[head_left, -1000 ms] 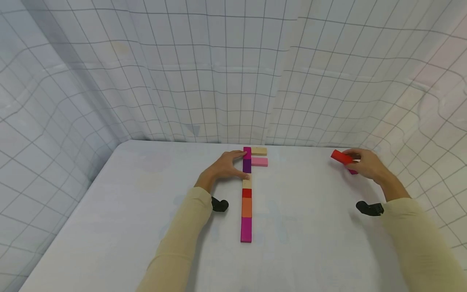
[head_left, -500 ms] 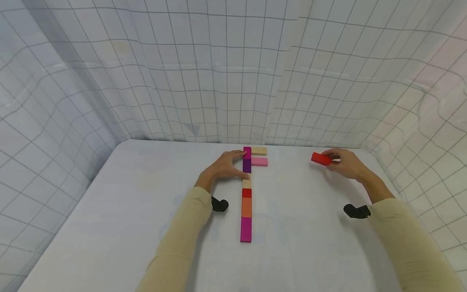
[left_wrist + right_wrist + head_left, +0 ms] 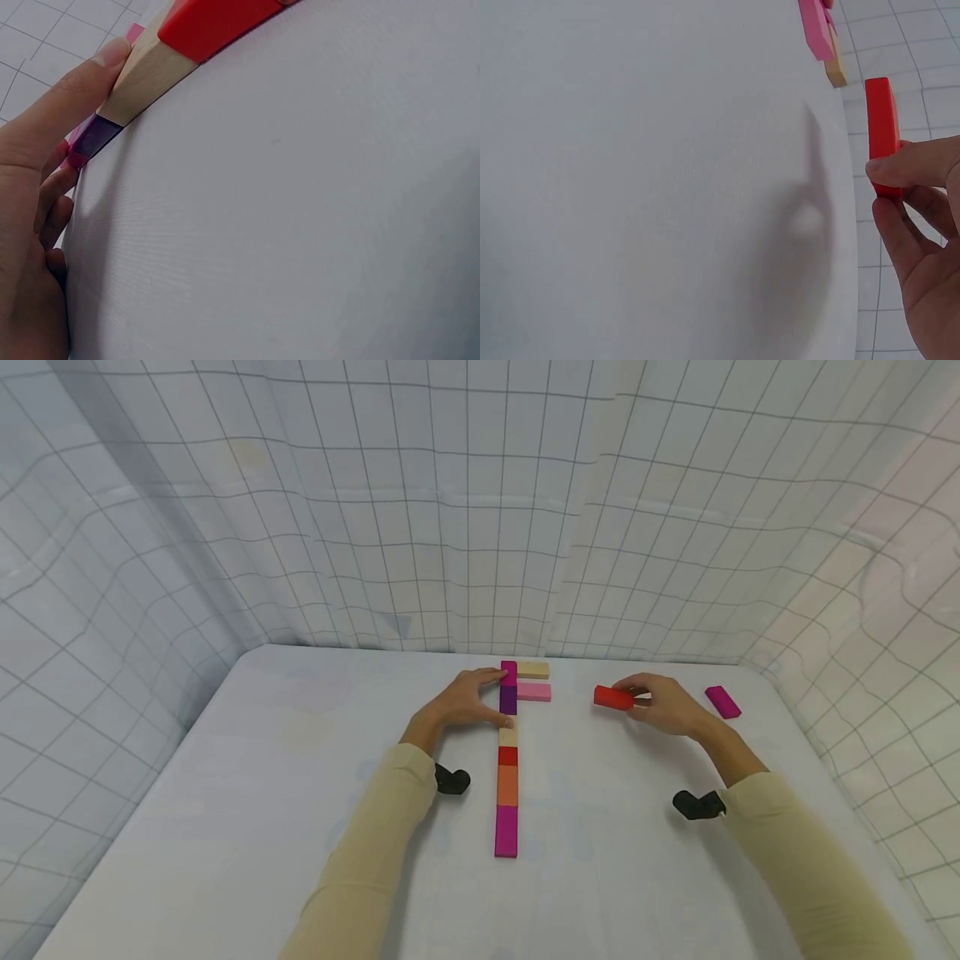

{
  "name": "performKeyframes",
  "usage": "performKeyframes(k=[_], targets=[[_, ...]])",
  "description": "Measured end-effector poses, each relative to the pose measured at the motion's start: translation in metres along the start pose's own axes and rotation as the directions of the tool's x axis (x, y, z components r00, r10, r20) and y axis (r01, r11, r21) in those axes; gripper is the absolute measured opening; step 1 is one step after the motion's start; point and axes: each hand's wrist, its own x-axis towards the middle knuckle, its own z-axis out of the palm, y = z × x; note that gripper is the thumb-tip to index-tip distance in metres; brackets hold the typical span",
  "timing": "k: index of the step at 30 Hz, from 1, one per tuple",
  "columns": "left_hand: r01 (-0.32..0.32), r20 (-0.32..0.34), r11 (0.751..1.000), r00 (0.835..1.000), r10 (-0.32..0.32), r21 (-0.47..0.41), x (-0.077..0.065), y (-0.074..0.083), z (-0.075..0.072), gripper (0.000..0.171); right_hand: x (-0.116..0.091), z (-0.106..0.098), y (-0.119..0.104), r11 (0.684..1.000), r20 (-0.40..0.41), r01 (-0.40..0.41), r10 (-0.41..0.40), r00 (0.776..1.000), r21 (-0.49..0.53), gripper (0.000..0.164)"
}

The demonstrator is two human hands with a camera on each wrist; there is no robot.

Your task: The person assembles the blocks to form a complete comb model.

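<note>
A straight row of wooden blocks runs toward me down the middle of the table. From the far end it has a magenta block [image 3: 509, 667], a purple block [image 3: 508, 700], a plain wood block [image 3: 507, 738], a red block [image 3: 507, 756], an orange block [image 3: 507, 785] and a long magenta block [image 3: 506, 832]. My left hand [image 3: 463, 700] rests at the row's far part, forefinger on the magenta block, thumb on the plain wood block [image 3: 146, 81]. To the right, my right hand [image 3: 667, 703] pinches a red block [image 3: 612, 697] by one end, above the table.
A second plain wood block [image 3: 533, 670] and a pink block [image 3: 534, 692] stick out rightward from the row's far end. One loose magenta block [image 3: 723, 702] lies at the far right of the white table [image 3: 225, 827]. Checked curtains [image 3: 480, 527] enclose the back and sides.
My right hand has carried the red block leftward toward the row, leaving the loose magenta block behind in full view. My left hand has stayed where it was.
</note>
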Motion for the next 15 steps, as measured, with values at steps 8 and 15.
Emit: performKeyframes(k=[8,15], targets=[[-0.003,0.006,1.0,1.0,0.003,-0.004,0.001,-0.002,0.0,0.102,0.01,0.016,-0.009,0.999,-0.003,0.047,-0.047,0.999,-0.004,0.041],[-0.002,0.003,1.0,1.0,0.002,-0.017,0.003,-0.004,0.0,0.101,0.016,0.028,-0.017,0.998,0.014,0.068,-0.068,0.998,-0.005,0.042]])
